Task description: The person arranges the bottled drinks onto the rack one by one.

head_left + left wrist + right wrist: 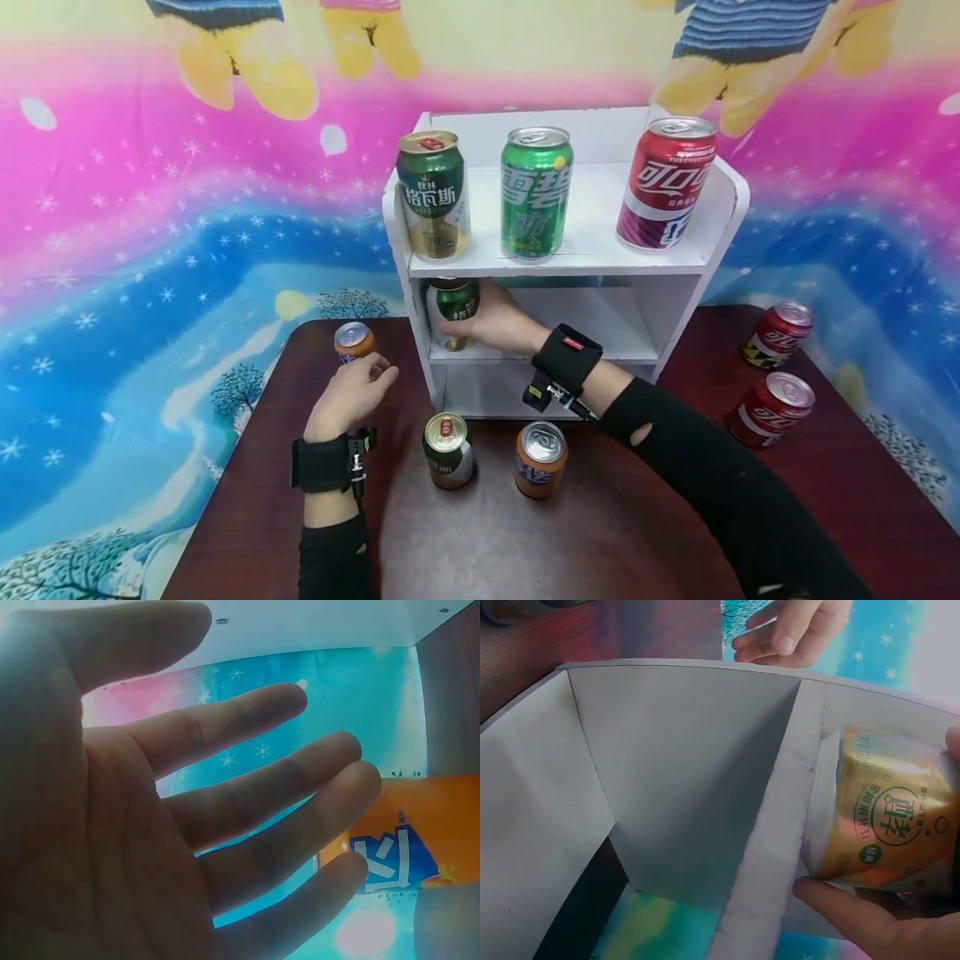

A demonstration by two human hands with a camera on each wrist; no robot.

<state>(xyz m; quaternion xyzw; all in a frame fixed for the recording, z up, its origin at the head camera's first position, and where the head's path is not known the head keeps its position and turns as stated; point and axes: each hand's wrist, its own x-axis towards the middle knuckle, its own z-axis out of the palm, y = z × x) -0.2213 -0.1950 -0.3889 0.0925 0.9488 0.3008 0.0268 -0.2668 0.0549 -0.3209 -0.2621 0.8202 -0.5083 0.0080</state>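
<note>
My right hand (498, 321) grips a green and gold drink can (457, 302) at the left end of the white rack's (555, 268) middle shelf. In the right wrist view the can's gold lower part (889, 817) stands on the shelf board, with a finger and thumb around it. My left hand (348, 396) hovers left of the rack with nothing in it; its fingers (247, 787) are spread and loosely bent in the left wrist view. Just beyond them is an orange soda can (352, 336); I cannot tell whether they touch.
On the top shelf stand a green-gold can (432, 196), a green can (536, 192) and a red can (667, 183). Before the rack are another green-gold can (447, 450) and an orange can (540, 460). Two red cans (777, 333) stand at the table's right.
</note>
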